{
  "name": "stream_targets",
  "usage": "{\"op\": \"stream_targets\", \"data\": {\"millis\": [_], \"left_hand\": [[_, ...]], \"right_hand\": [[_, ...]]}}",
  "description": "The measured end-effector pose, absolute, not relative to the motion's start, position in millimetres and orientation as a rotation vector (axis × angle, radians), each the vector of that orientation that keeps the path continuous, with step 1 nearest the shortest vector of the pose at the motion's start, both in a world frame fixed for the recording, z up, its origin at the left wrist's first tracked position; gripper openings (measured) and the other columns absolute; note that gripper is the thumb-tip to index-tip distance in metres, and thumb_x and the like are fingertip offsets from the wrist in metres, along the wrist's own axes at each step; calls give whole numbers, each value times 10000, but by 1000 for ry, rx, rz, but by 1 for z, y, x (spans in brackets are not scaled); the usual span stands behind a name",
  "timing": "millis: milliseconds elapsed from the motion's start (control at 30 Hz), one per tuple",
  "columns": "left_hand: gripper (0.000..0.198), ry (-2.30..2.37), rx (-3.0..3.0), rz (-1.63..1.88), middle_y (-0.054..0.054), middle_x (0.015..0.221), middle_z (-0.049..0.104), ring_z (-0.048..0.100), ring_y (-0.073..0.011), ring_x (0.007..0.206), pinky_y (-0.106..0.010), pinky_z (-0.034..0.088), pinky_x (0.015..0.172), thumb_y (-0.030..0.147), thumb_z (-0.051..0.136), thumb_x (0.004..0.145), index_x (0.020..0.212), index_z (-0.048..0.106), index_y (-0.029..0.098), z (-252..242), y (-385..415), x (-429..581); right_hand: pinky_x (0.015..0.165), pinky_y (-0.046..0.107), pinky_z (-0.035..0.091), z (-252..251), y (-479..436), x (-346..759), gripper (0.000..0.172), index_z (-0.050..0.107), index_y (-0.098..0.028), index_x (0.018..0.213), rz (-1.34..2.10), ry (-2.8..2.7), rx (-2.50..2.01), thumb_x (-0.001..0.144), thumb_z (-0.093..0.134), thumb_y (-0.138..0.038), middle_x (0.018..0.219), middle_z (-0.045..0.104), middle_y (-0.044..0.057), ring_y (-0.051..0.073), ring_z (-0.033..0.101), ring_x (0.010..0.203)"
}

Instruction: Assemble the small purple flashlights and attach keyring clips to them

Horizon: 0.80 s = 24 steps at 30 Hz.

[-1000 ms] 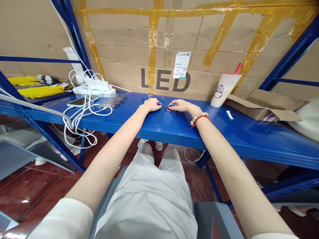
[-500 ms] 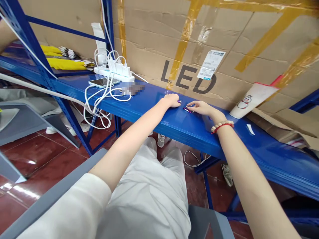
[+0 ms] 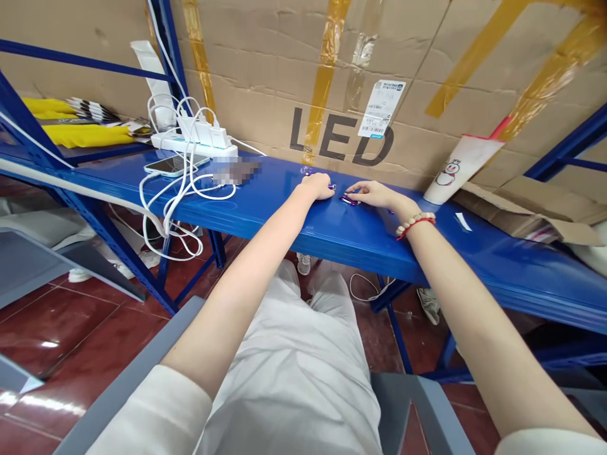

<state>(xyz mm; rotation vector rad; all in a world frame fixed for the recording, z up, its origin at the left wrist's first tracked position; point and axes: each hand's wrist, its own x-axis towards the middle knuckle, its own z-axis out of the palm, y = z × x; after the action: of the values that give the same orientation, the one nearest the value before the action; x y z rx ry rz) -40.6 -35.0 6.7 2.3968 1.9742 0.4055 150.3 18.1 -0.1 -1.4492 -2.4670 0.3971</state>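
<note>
My left hand [image 3: 318,187] rests on the blue shelf top, its fingers curled round a slim purple thing [image 3: 332,187] with a shiny end. Only small bits of it show beside the fist; its kind is unclear. Just to the right, my right hand [image 3: 374,193], with a beaded bracelet and a red cord at the wrist, pinches a small shiny purple piece [image 3: 349,200] lying on the shelf. Another bit of purple shows under that hand, mostly hidden. The two hands are a short gap apart.
A power strip [image 3: 194,146] with tangled white cables and a phone [image 3: 175,164] lie left. Behind stands a large carton [image 3: 265,82] marked LED. A paper cup [image 3: 462,167] with a red straw, a white scrap [image 3: 463,221] and an open cardboard box [image 3: 512,212] are right.
The whole view has shifted, so things on the shelf appear farther left. Both hands stay at nearly the same place on the shelf, with only slight finger movement at the right hand.
</note>
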Motion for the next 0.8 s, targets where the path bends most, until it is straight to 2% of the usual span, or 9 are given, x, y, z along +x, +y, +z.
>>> {"op": "stream_targets", "data": {"millis": [367,800], "left_hand": [[387,2018,2412,374,-110,1173,654,596,-281,1091,-349,476,930,369,472,847,1100,687,170,7,-35,-42],[360,2029,2409,376,-98,1152,658,593,-273,1087,-345,465,920,383,459,854,1052,688,187,6,-33,-42]], "right_hand": [[740,231,452,3,17,146,399,640,-189,1191,351,-2487,-1479,837,600,-370,940,716,52,135,609,755],[719,230,455,3,15,144,410,635,-177,1195,270,-2488,-1451,837,595,-371,948,691,55,135,605,753]]}}
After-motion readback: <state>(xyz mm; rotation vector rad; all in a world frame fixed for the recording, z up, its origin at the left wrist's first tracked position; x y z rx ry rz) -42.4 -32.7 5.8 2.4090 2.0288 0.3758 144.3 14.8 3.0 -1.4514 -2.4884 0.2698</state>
